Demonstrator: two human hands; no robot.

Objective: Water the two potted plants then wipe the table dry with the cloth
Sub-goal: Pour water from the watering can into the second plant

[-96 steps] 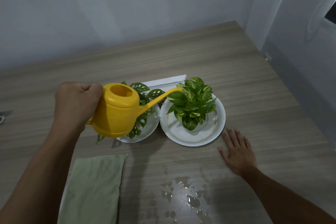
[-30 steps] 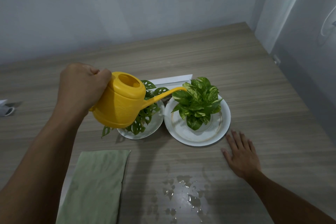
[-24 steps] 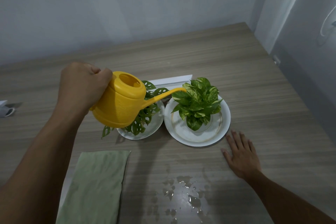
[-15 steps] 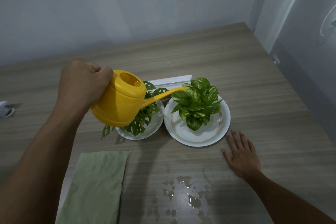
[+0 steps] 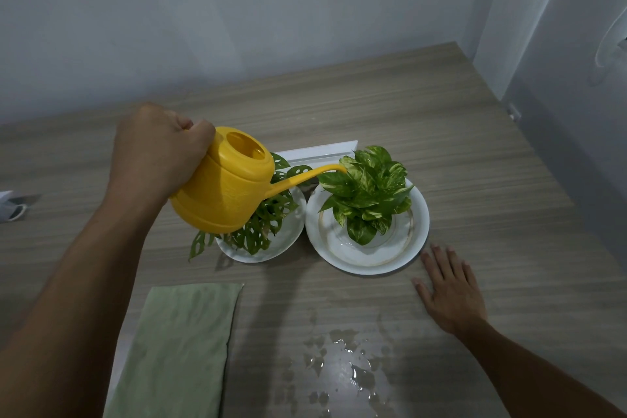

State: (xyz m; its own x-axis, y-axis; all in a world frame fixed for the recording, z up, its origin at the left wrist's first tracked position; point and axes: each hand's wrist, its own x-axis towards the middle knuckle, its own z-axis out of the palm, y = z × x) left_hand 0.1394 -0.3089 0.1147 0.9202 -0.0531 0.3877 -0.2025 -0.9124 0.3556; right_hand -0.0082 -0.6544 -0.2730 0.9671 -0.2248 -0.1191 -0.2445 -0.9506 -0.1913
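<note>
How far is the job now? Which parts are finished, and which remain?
In hand: the left hand tilts the yellow watering can, spout over the right plant. Whether the left plant was already watered cannot be told. Left: the puddle sits on the table; the green cloth lies untouched. The right hand rests flat.

Left hand (image 5: 159, 153) grips the yellow watering can (image 5: 225, 193), tilted, spout tip over the variegated plant (image 5: 368, 195) on its white plate (image 5: 364, 258). Right hand (image 5: 449, 292) lies flat on the counter (image 5: 458, 146) beside that plate. Green cloth (image 5: 179, 349) and puddle (image 5: 346, 370) lie nearer the person.
</note>
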